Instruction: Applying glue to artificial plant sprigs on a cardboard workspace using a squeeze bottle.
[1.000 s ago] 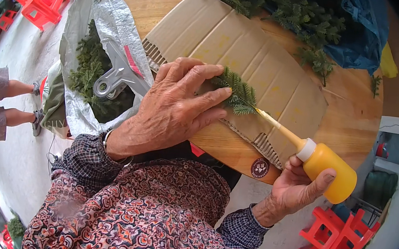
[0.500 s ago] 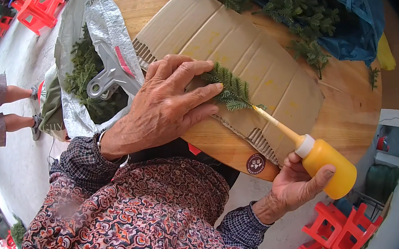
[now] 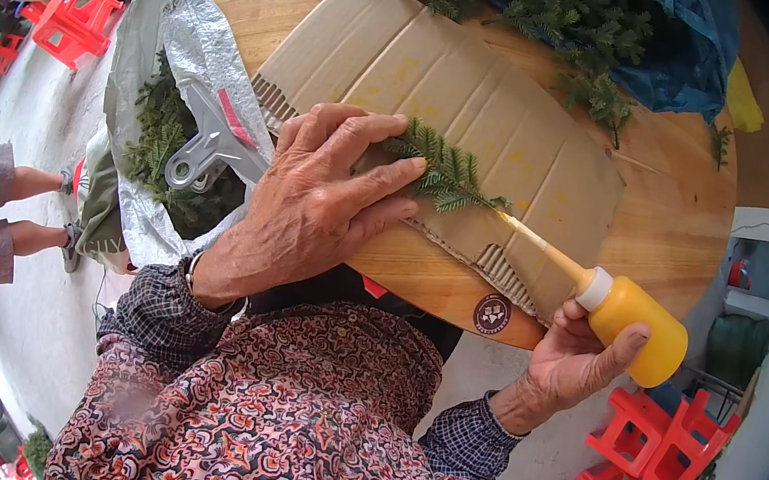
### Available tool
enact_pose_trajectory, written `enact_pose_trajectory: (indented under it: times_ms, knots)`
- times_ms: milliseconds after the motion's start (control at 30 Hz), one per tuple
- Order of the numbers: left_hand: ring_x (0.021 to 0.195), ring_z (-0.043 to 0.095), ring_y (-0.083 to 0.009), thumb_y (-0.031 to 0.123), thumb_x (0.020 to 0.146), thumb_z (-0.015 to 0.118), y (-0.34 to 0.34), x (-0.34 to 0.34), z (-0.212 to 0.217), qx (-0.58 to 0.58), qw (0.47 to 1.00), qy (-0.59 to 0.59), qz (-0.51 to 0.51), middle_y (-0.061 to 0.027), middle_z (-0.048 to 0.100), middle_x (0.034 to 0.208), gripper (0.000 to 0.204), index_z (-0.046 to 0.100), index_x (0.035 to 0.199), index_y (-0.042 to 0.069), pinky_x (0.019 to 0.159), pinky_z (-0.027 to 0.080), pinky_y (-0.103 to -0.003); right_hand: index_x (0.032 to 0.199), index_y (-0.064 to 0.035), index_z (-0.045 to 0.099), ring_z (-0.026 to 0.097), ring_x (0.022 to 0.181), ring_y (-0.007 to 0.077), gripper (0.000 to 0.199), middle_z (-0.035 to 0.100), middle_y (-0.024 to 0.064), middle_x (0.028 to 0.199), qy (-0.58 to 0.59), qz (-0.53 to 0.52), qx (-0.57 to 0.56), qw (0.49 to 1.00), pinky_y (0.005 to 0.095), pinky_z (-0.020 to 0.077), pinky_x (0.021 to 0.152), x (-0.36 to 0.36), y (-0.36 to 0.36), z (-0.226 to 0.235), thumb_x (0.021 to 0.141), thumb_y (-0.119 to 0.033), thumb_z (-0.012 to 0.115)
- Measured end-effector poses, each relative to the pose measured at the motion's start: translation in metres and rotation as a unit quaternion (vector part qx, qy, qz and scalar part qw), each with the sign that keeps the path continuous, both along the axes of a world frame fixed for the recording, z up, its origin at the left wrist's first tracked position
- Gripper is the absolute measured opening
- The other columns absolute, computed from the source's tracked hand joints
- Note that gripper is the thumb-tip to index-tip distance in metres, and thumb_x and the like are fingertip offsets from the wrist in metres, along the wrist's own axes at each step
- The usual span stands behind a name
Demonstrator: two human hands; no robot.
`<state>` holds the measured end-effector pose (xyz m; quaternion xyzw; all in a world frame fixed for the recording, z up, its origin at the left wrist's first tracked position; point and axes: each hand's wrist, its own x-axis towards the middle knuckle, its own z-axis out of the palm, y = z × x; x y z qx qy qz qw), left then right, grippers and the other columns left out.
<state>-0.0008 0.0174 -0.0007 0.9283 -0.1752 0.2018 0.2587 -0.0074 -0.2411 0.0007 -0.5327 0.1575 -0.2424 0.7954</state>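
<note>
My left hand (image 3: 318, 194) pinches a green fir sprig (image 3: 450, 173) between thumb and fingers, keeping it low over the cardboard sheet (image 3: 489, 108). The sprig's stem end points right. In my right hand (image 3: 572, 362) is a yellow squeeze bottle (image 3: 640, 330), tilted, with a white collar and a long tapered nozzle. The nozzle tip is right by the stem end of the sprig; whether it touches is too fine to tell. Yellow smears dot the cardboard.
Fir branches (image 3: 569, 17) and a blue plastic bag (image 3: 690, 62) lie at the far side of the wooden table (image 3: 685, 207). At left, a grey clamp (image 3: 208, 144) and a silvery bag (image 3: 208, 32) hold more greenery. Red stools (image 3: 626, 432) stand at lower right. A person's legs (image 3: 34, 208) show at left.
The bottle and its nozzle tip have shifted slightly to the right and down along the stem end. My left hand and the sprig have hardly moved.
</note>
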Motion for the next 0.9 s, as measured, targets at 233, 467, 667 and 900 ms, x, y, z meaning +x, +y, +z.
enact_pose_trajectory:
  times_ms: [233,467,667,900]
  knots:
    - [0.108,0.047,-0.027,0.019,0.073,0.073,0.0,0.0,0.0,-0.006,1.0,0.001,-0.003,-0.0057,0.054,0.127,0.034,0.069,0.106,0.015,0.093,0.034,-0.043,0.114,-0.0067,0.055,0.06,0.048,0.0152,0.053,0.068,0.0147,0.085,-0.003,0.005,0.004,1.0,0.0204,0.0448,0.043,0.0,-0.001,0.0,0.081,-0.047,0.065]
    - [0.109,0.046,-0.0268,0.018,0.072,0.074,0.001,-0.001,0.002,-0.012,1.0,0.004,-0.002,-0.0059,0.054,0.126,0.033,0.069,0.105,0.015,0.094,0.034,-0.044,0.105,-0.0029,0.057,0.059,0.05,0.0145,0.046,0.066,0.0097,0.079,-0.041,0.007,0.026,0.999,0.0189,0.0464,0.046,-0.002,0.002,0.002,0.082,-0.042,0.069]
    - [0.095,0.05,-0.0223,0.012,0.073,0.072,0.007,0.005,0.001,-0.057,0.998,-0.01,-0.018,-0.0049,0.06,0.108,0.026,0.071,0.098,0.012,0.084,0.04,-0.037,0.114,-0.0053,0.055,0.06,0.059,0.0166,0.046,0.066,0.0125,0.088,-0.075,-0.005,0.089,0.993,0.0208,0.0461,0.05,-0.001,-0.007,0.0,0.084,-0.037,0.067]
    - [0.075,0.05,-0.0161,0.002,0.072,0.07,0.016,-0.008,0.011,-0.125,0.992,-0.023,0.007,-0.0027,0.06,0.083,0.02,0.072,0.09,0.01,0.064,0.042,-0.027,0.12,-0.0042,0.053,0.061,0.074,0.0181,0.047,0.062,0.0147,0.103,-0.122,0.169,0.207,0.956,0.0235,0.0496,0.062,0.009,-0.031,0.006,0.085,-0.032,0.067]
